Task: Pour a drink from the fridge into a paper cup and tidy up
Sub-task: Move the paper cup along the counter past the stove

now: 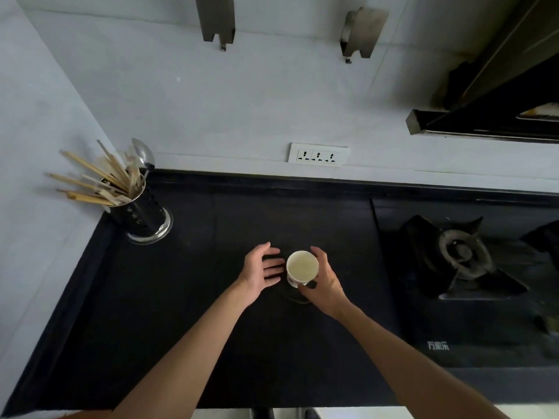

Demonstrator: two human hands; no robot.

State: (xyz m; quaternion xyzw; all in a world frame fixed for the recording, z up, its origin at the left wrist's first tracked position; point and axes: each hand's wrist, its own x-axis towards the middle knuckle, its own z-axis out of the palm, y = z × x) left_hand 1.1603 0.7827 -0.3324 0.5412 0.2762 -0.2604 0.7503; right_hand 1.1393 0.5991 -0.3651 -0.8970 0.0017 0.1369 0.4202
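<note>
Head view, landmark: paper cup [302, 266].

Paper cup upright on black countertop [151, 313], mouth toward camera; pale interior, whether liquid or bare lining cannot be told. Dark print low on outer wall, unreadable.

Right hand [322, 281] wrapped around right side of cup: fingers curled past far rim, thumb touching near wall. Grip closed on cup.

Left hand [262, 269] just left of cup, palm facing it, fingers spread and loosely curved, fingertips close to cup wall; contact cannot be told. Holding nothing.

Utensil holder [142, 213] well left of cup and farther back, at counter corner; chopsticks [90, 182] and a spoon [143, 154] standing in it.

Gas burner [462, 252] well right of cup, set in black hob.

Wall socket strip [317, 154] behind cup, above counter's back edge.

Range hood [484, 116] up and right of cup.
</note>
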